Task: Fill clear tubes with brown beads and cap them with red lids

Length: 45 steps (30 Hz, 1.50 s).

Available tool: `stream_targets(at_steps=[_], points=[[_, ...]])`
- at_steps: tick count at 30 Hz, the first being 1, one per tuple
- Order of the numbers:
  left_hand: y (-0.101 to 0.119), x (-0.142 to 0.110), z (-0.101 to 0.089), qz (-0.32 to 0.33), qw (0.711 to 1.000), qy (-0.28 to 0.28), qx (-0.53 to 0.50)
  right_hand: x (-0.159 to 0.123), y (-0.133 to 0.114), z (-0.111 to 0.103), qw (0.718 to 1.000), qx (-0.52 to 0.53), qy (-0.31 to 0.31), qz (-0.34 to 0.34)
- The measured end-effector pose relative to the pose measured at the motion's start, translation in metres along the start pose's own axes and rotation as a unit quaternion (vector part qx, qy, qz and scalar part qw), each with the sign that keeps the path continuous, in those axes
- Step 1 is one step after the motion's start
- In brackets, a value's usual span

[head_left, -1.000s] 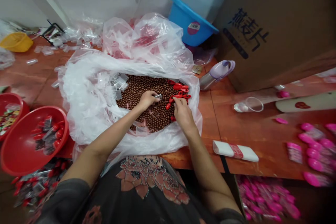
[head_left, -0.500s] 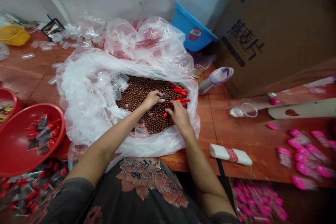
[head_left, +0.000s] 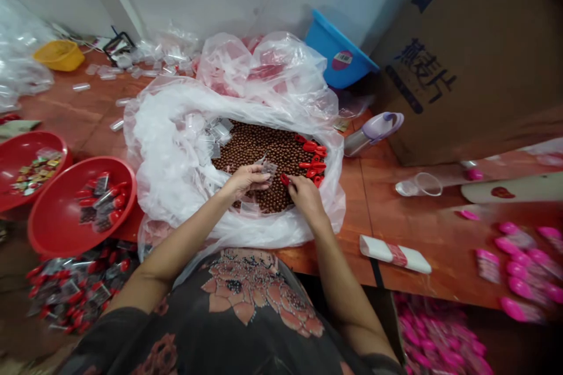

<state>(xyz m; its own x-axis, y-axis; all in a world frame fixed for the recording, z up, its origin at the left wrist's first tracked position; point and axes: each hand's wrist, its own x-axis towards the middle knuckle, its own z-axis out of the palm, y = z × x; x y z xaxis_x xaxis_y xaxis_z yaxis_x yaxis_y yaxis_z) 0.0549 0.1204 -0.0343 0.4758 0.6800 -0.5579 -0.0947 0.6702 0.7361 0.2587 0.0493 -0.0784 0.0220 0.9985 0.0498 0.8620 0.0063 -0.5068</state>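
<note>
Pinching left hand (head_left: 248,180): clear oblong plastic container (head_left: 270,170) (contents unclear)
Right hand (head_left: 304,194): clamped on red rounded plastic cap (head_left: 284,179)
Possible spill: container tilting

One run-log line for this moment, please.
left hand: holding clear container | right hand: holding red cap | below hands: brown balls in plastic bag

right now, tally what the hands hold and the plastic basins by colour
Clear container in the left hand: 1
Red piece in the right hand: 1
Red basins: 2
Blue basin: 1
Yellow basin: 1
Total: 6
</note>
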Motion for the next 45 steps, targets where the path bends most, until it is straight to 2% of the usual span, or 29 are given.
stream_targets(at_steps=[4, 10, 13, 15, 18, 20, 22, 25, 29, 35, 38, 40, 43, 45], points=[[-0.013, -0.024, -0.009, 0.011, 0.999, 0.043, 0.019, -0.005, -0.005, 0.006, 0.996, 0.076, 0.045, -0.005], [-0.025, -0.046, -0.018, 0.072, 0.996, 0.024, 0.037, -0.002, -0.021, 0.016, 0.999, -0.005, 0.033, -0.010], [-0.027, -0.053, -0.021, 0.091, 0.995, 0.016, 0.034, 0.004, -0.021, 0.019, 0.999, 0.025, 0.030, 0.016], [-0.029, -0.057, -0.022, 0.098, 0.994, 0.011, 0.037, 0.006, -0.020, 0.020, 0.994, 0.085, 0.051, 0.033], [-0.031, -0.064, -0.020, 0.105, 0.992, 0.015, 0.063, 0.003, -0.021, 0.017, 0.960, 0.255, 0.092, 0.076], [-0.034, -0.068, -0.017, 0.116, 0.989, 0.014, 0.085, -0.002, -0.027, 0.012, 0.916, 0.378, 0.080, 0.112], [-0.037, -0.070, -0.014, 0.129, 0.986, 0.000, 0.104, -0.008, -0.035, 0.005, 0.877, 0.459, 0.052, 0.133], [-0.043, -0.072, -0.010, 0.133, 0.984, -0.022, 0.119, -0.016, -0.046, -0.005, 0.849, 0.511, 0.029, 0.130], [-0.047, -0.074, -0.007, 0.123, 0.985, -0.014, 0.123, -0.023, -0.054, -0.010, 0.834, 0.537, 0.010, 0.127], [-0.048, -0.082, -0.005, 0.141, 0.982, -0.001, 0.123, -0.035, -0.064, -0.014, 0.845, 0.524, -0.018, 0.105], [-0.049, -0.085, -0.004, 0.151, 0.981, -0.006, 0.123, -0.043, -0.071, -0.019, 0.858, 0.505, -0.062, 0.070], [-0.050, -0.086, -0.003, 0.153, 0.980, -0.007, 0.126, -0.047, -0.076, -0.022, 0.883, 0.463, -0.067, 0.047], [-0.052, -0.086, -0.003, 0.153, 0.980, -0.005, 0.125, -0.052, -0.081, -0.026, 0.936, 0.351, -0.030, -0.024], [-0.053, -0.087, -0.002, 0.156, 0.980, -0.016, 0.122, -0.055, -0.082, -0.027, 0.960, 0.270, -0.009, -0.069]])
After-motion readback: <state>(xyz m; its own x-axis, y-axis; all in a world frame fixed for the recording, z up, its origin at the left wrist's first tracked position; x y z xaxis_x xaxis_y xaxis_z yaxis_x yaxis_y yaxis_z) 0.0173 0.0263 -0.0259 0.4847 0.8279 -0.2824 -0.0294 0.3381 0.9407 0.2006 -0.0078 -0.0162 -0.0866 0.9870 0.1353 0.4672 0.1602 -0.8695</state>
